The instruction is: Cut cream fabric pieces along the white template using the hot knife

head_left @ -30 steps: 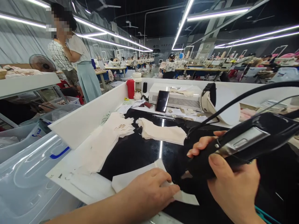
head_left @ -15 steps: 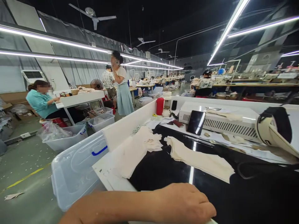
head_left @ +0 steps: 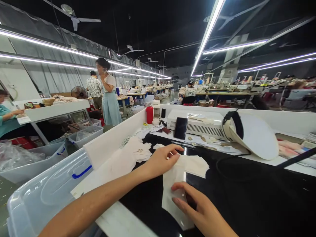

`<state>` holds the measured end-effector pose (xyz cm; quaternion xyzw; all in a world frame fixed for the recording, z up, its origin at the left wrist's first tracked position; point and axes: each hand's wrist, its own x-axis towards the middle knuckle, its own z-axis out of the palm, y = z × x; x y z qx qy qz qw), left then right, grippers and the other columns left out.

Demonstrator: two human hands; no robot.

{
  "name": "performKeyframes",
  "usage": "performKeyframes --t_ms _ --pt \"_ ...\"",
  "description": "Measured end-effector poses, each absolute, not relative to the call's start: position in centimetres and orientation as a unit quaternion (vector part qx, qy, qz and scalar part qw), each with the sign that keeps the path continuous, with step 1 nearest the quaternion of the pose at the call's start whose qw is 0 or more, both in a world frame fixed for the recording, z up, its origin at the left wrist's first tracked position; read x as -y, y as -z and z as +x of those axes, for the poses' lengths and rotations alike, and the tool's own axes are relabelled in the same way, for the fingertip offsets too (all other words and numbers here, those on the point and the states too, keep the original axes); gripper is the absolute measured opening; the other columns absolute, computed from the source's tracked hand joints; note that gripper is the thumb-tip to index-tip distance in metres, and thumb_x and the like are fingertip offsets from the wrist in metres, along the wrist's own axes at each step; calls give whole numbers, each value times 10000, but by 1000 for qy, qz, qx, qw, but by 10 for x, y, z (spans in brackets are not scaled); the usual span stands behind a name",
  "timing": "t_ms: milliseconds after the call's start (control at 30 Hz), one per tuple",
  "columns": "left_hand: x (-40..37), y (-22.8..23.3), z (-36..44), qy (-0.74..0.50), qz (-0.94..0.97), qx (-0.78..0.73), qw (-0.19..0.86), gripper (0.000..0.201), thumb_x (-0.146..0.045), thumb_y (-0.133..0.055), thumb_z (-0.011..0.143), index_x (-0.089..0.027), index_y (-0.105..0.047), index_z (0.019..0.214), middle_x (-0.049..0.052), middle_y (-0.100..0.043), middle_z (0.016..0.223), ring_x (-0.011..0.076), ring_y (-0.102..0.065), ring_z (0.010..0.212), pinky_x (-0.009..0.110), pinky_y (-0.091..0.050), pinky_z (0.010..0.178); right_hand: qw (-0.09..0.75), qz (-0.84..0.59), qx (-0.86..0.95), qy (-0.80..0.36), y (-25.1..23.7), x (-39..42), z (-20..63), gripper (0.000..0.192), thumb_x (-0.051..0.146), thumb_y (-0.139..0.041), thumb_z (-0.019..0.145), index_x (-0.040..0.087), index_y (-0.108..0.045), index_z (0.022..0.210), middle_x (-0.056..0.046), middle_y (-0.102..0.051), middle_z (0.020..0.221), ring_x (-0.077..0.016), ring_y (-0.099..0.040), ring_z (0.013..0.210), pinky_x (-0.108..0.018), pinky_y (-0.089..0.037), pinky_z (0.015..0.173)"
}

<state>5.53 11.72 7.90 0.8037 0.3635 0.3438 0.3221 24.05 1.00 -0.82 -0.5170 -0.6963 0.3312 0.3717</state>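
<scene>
A: Item one: left hand (head_left: 160, 161), palm down on the upper end of a pale fabric piece (head_left: 176, 184), fingers loosely spread and pressing, not gripping.

B: And the other?

A: Item two: right hand (head_left: 197, 210), fingers flat and open on the lower end of the same piece, nothing clamped. The fabric lies on the glossy black worktop (head_left: 247, 197), just in front of the person.

B: Surroundings?

A: Item three: a stack of cut pieces (head_left: 130, 158) to the left, close by the left wrist. Item four: a phone (head_left: 180, 128) leaning against a white machine (head_left: 197, 123). Item five: a red bottle (head_left: 149, 115) at the far corner. Item six: a white cap (head_left: 249, 135) to the right, with a black cord (head_left: 229, 168) looping below it. A clear plastic bin (head_left: 46, 194) sits off the worktop's left edge.

B: Risks?

A: My reading: that surface looks slick, so uneven pressure between the two hands could let the piece slide or crease. A sweep of the left forearm could scatter the stack. The cord lies near enough to catch a loose edge.
</scene>
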Motion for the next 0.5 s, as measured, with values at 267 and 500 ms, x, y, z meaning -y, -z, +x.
performKeyframes --t_ms 267,500 --pt "-177 -88 55 -387 763 -437 276 383 -239 -575 1017 -180 -795 1325 12 -712 971 133 -570 746 231 -476 715 466 -605 607 -219 -18 -83 281 545 707 -572 873 240 -832 979 -54 -791 815 -265 -669 712 -356 -508 640" --pt "-197 -60 56 -336 776 -479 237 351 -169 -580 1016 -166 -838 1254 40 -786 1014 183 -682 837 292 -561 851 469 -652 577 -148 -16 -116 319 523 699 -587 838 258 -826 986 -58 -818 856 -302 -711 756 -394 -538 691"
